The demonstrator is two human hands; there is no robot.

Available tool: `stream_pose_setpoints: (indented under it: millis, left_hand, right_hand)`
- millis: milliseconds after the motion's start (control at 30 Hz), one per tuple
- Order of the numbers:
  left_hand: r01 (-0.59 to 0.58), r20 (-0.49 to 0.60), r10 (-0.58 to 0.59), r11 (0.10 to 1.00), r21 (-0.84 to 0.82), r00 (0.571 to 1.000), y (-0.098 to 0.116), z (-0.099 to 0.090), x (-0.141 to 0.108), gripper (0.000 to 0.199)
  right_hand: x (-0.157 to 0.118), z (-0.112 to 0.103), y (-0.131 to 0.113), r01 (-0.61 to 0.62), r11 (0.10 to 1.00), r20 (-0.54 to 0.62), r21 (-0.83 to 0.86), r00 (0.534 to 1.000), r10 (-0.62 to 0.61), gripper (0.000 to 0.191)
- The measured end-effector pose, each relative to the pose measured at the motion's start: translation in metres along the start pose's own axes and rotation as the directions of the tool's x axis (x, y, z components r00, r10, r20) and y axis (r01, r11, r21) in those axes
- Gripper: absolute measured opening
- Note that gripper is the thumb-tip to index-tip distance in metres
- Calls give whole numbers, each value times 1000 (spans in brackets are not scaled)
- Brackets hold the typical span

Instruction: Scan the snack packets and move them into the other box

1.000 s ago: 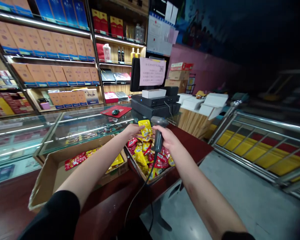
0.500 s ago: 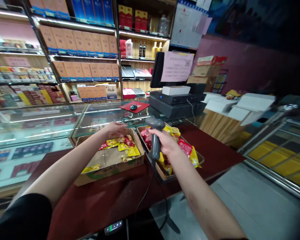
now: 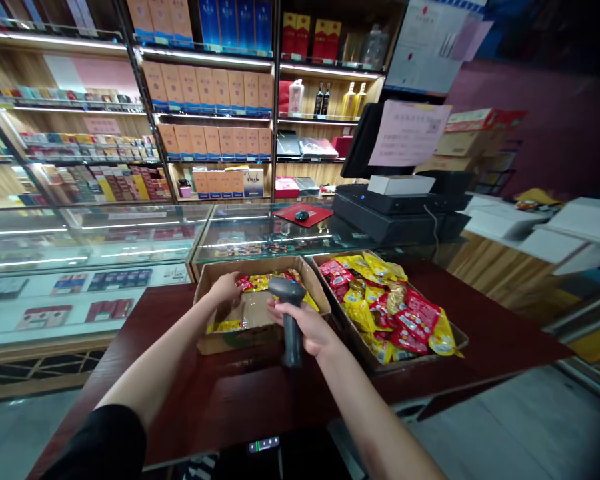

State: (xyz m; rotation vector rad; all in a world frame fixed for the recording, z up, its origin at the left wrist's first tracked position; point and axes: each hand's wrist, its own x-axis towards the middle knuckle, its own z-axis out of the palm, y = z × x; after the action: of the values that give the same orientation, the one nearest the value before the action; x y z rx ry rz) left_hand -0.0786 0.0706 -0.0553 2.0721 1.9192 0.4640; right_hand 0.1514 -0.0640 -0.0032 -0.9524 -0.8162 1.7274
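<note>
My right hand (image 3: 307, 325) is closed around the handle of a dark grey barcode scanner (image 3: 293, 333), held upright in front of the left carton. My left hand (image 3: 225, 288) reaches into the back left of that open carton (image 3: 213, 343), its fingertips at a red snack packet (image 3: 245, 283). Those fingers are closed together; whether they grip the packet is too small to tell. Yellow and red packets lie along the carton's back and right, and some at its front left. Right beside it, a second carton (image 3: 350, 327) is heaped with red and yellow packets (image 3: 415, 320).
Behind the dark red table (image 3: 180, 400) stands a glass display counter (image 3: 145, 233) with a red mouse pad (image 3: 313, 219). A monitor (image 3: 365, 140) and black till (image 3: 395, 213) are at back right. Shelves of boxes line the wall.
The view has swung left. My left hand has moved to the left carton's back left side. The scanner has moved off the right carton to the front of the left one.
</note>
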Motion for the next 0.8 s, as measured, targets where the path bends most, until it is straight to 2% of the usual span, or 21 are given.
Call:
stream_pose_setpoints:
  millis: [100, 167, 333, 467, 533, 633, 667, 733, 800]
  left_hand:
    - [-21, 58, 14, 992, 125, 998, 3, 9, -5, 91]
    - [-36, 92, 21, 986, 165, 996, 2, 11, -7, 93]
    - [-132, 122, 101, 953, 273, 987, -1, 8, -9, 64]
    - [-110, 68, 95, 956, 270, 993, 4, 1, -9, 35]
    - [-101, 2, 102, 981, 164, 995, 5, -3, -9, 33]
    - [-84, -60, 76, 988, -133, 995, 6, -9, -9, 36]
    - [-64, -31, 58, 962, -265, 998, 6, -11, -10, 37]
    - [7, 112, 60, 852, -524, 992, 11, -15, -14, 42]
    - [97, 290, 149, 722, -685, 945, 20, -21, -20, 45]
  right_hand:
    - [-4, -1, 8, 43, 999, -10, 5, 999, -43, 23]
    - [-6, -2, 10, 72, 997, -10, -36, 997, -73, 24]
    - [-5, -6, 15, 115, 984, 1, -136, 993, -116, 28]
    - [-4, -9, 18, 133, 982, 12, -134, 991, -133, 27]
    - [-5, -10, 19, 130, 982, 7, -136, 992, -130, 27]
    - [-5, -9, 19, 122, 984, -1, -130, 992, -124, 28]
    - [-5, -9, 18, 118, 986, 0, -121, 993, -119, 28]
    - [-3, -8, 13, 121, 987, -16, -108, 992, -123, 30]
    - [2, -8, 5, 141, 984, -58, -113, 987, -149, 29]
